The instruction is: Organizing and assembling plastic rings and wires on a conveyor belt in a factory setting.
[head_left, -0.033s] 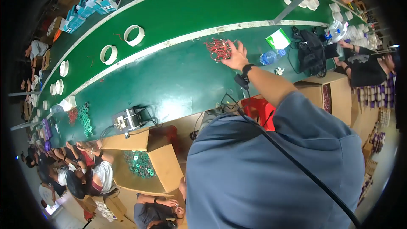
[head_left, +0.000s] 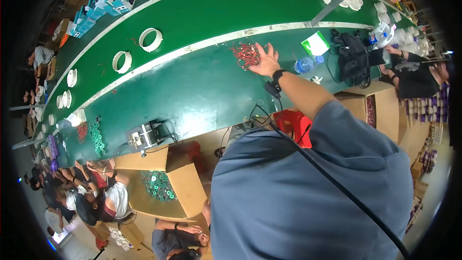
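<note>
Locate the red wire bundle (head_left: pixel 245 56) on the green desk (head_left: pixel 202 91), between 12 and 1 o'clock from the picture's centre, lying in a loose tangle just beside the white strip (head_left: pixel 284 26). Find the right grip (head_left: pixel 265 62) at the bundle's 3 o'clock edge, in contact, with visible fingers spread toward 12 and 1 o'clock. Cannot tell whether pinching any strands, owing to partly hidden fingers. Treat the left grip as out of view. Judge the step in hand as handling the bundle, either gathering up or setting down; cannot settle between the two. For the next move, probably allow either for closing around the strands or for withdrawing toward 3 o'clock without snagging loose ends. On withdrawing, mind the clear bottle (head_left: pixel 304 65) at the right grip's 3 o'clock and the green-and-white packet (head_left: pixel 315 45) at 2 o'clock. Note the cabled device (head_left: pixel 143 136) well apart, at the bundle's 8 o'clock.
</note>
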Demonstrator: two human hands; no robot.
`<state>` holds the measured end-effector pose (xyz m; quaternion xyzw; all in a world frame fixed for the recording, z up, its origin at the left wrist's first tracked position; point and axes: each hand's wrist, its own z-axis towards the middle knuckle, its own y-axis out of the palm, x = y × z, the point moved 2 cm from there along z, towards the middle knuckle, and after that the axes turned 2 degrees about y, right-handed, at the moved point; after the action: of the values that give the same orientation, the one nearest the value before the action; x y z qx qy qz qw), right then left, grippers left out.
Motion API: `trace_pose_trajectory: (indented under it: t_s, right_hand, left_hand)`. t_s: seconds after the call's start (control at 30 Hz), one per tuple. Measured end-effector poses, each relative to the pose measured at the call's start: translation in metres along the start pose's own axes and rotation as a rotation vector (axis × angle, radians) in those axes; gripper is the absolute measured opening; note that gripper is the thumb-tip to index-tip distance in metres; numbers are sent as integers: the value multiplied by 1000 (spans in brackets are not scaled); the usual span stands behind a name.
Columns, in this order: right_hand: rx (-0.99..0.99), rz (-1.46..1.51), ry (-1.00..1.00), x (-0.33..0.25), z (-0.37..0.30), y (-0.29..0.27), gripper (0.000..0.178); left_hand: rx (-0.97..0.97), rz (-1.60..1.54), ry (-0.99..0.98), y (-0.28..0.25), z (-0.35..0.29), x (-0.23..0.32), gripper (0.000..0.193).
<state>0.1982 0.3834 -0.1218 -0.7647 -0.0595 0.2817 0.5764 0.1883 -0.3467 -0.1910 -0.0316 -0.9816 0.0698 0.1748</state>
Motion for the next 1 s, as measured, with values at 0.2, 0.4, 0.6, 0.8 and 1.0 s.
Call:
trace_pose_trajectory:
  t_s: [0.2, 0.4, 0.6, 0.8, 1.0]
  right_hand:
    - [-366, -100, 177, -26, 48, 8, 108]
    - [-243, -144, 46, -29, 48, 20, 90]
    - [-106, -86, -136, -17, 65, 38, 49]
    - [-224, -20, -171, -22, 87, 44, 44]
    - [-271, 141, -277, -67, 78, 33, 39]
  left_hand:
    - [-53, -31, 65, -7, -2, 8, 49]
    - [167, 22, 116, 30, -46, 17, 45]
    - [259, 209, 129, 53, -76, -15, 46]
    - [273, 85, 56, 41, -92, -67, 50]
    - [323, -255, -8, 17, -93, -121, 49]
